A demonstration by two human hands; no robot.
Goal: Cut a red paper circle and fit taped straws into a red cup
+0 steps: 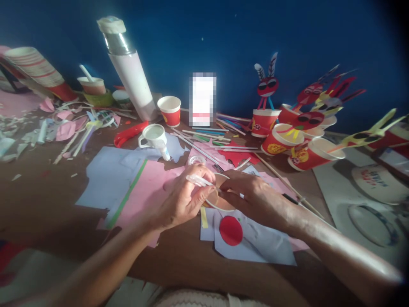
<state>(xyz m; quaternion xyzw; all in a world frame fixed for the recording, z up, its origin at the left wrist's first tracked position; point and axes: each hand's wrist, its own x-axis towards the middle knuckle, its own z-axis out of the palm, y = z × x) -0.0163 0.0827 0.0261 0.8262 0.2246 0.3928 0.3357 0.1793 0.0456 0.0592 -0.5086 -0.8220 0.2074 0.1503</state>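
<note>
A paper cup [227, 204] sits between my hands, its round mouth turned up toward me. My left hand [187, 196] is at its left side, closed around a slim white pen-like stick [200, 181] whose lower end points over the cup. From the right, my right hand [251, 191] grips the cup's rim, with fingertips reaching inside; part of the cup is hidden behind it. Just in front of me lies a red paper circle [231, 230] on white paper sheets [262, 243]. Pink paper [143, 192] spreads out under and beside my left hand.
Decorated red cups [275, 140] bearing paper faces stand at the right. Behind are a tall white flask [131, 81], a red cup [169, 111], a white mug [154, 136] and a red-handled tool [131, 134]. Paper scraps [65, 123] and stacked cups [38, 68] fill the left.
</note>
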